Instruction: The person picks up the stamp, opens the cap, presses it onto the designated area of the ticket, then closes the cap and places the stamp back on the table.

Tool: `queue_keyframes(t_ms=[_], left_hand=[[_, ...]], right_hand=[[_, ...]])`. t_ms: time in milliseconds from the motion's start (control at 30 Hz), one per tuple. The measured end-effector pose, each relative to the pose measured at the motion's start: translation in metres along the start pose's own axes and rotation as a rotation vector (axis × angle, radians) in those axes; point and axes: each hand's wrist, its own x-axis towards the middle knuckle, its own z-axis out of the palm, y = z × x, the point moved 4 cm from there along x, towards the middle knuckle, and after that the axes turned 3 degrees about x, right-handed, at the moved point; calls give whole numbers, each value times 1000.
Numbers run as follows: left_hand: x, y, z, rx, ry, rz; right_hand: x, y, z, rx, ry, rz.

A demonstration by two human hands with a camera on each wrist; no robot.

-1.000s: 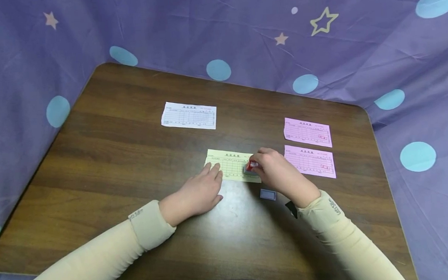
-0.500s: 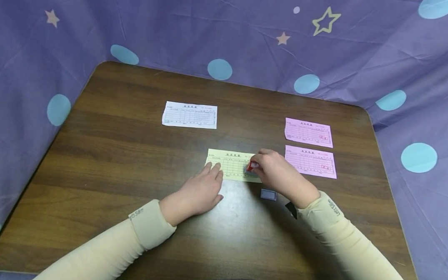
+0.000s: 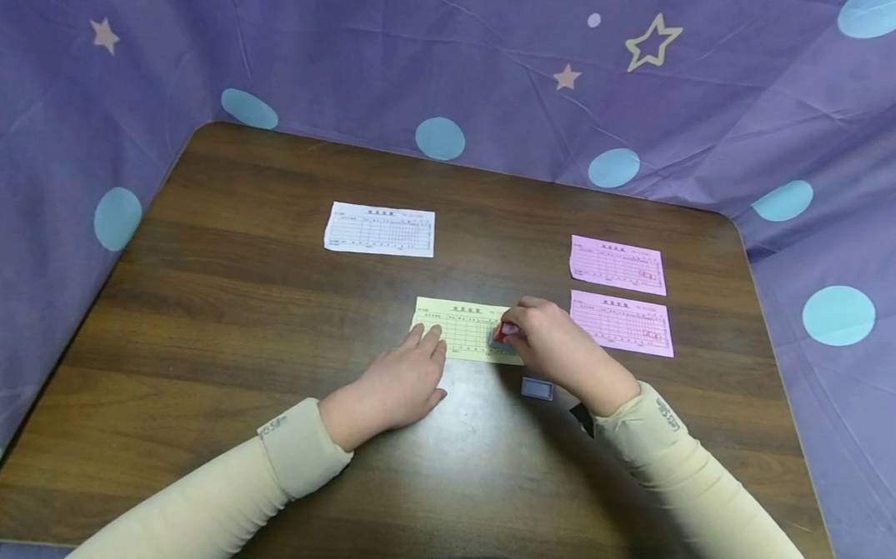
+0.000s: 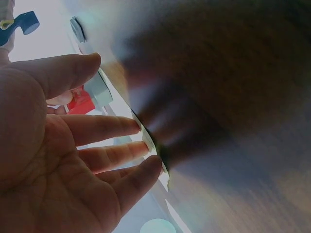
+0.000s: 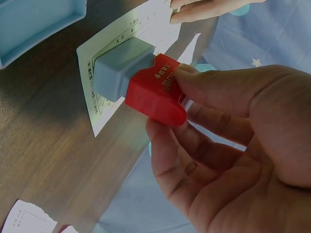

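Note:
My right hand [image 3: 559, 341] pinches the red handle of a self-inking stamp [image 5: 155, 90] between thumb and fingers. The stamp's grey-blue base stands on the right part of a yellow receipt slip [image 3: 460, 316]. Fingers of my left hand [image 3: 396, 382] lie straight on the slip's left end, and in the left wrist view three fingertips touch the paper's edge. Just below the slip lies a small grey-blue rectangular cap [image 3: 537, 389], whose raised rim shows in the right wrist view. What is printed under the stamp is hidden.
Two pink slips [image 3: 620, 323], each with a red stamp mark, lie to the right, one above the other. A white slip [image 3: 380, 230] lies farther back on the brown wooden table [image 3: 217, 323]. A purple patterned cloth [image 3: 348, 59] hangs around the table's far sides.
Almost nothing differs: both hands, the stamp and the yellow slip keep their places. The whole head view shifts very slightly.

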Motion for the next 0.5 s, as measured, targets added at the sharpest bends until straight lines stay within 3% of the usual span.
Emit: queue_keyframes(t_ms=[500], left_hand=[[0,0,0,8,-6,4]], right_hand=[[1,-1,-3,-9,-32,47]])
